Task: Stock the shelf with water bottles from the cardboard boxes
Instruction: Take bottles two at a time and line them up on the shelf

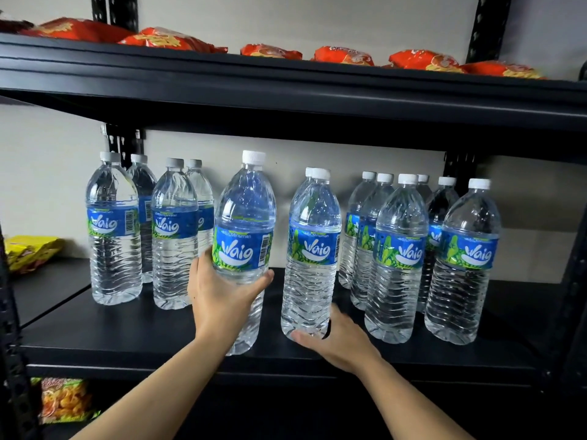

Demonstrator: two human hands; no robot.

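Note:
My left hand (222, 296) grips a clear water bottle (244, 223) with a blue label and white cap around its lower half, near the front of the black middle shelf (127, 338). To its right stands a second bottle (313, 249), with another directly behind it. My right hand (336, 341) touches its base with relaxed, nearly straight fingers. Several more bottles stand in rows on the shelf: a group at the left (114, 230) and a group at the right (400, 258). No cardboard box is in view.
Orange snack packets (171, 41) lie along the top shelf. A yellow packet (28, 252) sits at the far left of the middle shelf, and another snack bag (63, 401) shows on the shelf below. Black uprights (571, 281) frame the sides.

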